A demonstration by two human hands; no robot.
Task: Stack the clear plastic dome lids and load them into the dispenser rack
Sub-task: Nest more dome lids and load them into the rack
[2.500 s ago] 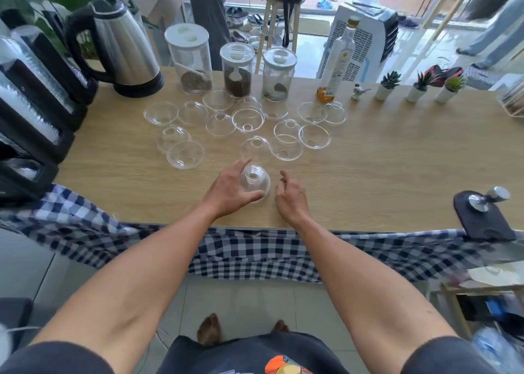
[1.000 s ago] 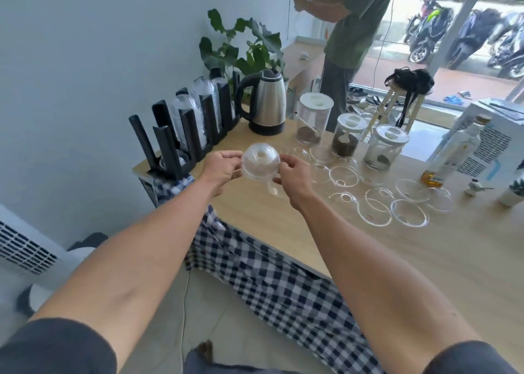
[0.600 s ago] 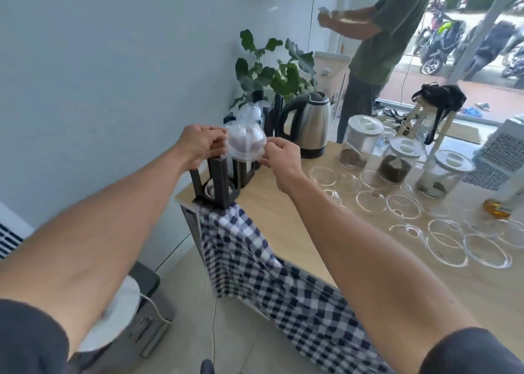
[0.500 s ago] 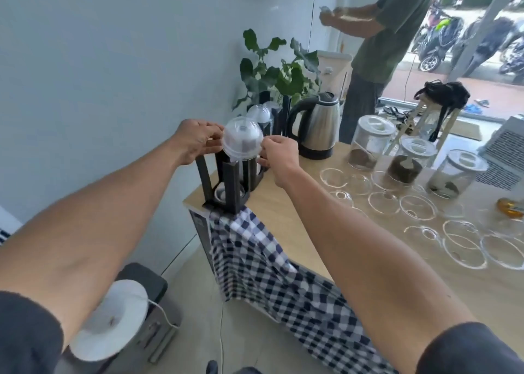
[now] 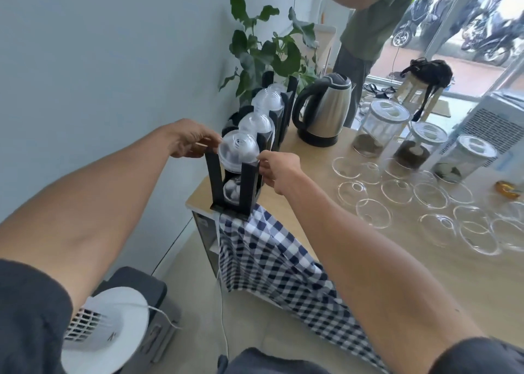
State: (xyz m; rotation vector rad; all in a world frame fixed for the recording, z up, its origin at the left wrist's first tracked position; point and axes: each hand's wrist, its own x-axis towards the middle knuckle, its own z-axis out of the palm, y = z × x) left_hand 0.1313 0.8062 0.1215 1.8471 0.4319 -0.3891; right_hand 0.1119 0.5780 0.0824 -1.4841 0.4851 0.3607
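Clear dome lid stack (image 5: 238,153), pinched between our left hand (image 5: 188,141) and right hand (image 5: 279,169), has now sunk between the black dispenser rack (image 5: 218,180) posts. Two filled slots stand behind; over a dozen loose lids (image 5: 373,213) lie on the worktop (image 5: 326,212).

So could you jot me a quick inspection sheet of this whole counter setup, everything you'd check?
Surface: wooden counter, checked cloth hanging over its front edge.
Job's things: stack of dome lids at the top of the nearest slot of the black dispenser rack; more lids lower in that slot; further slots filled; loose lids spread on the counter.
Clutter: kettle, three lidded jars, plant.
Grips: left hand and right hand pinch the stack's sides.
Cables: white cord down to the floor.
Surroundings: fan on the floor, another person by the window.
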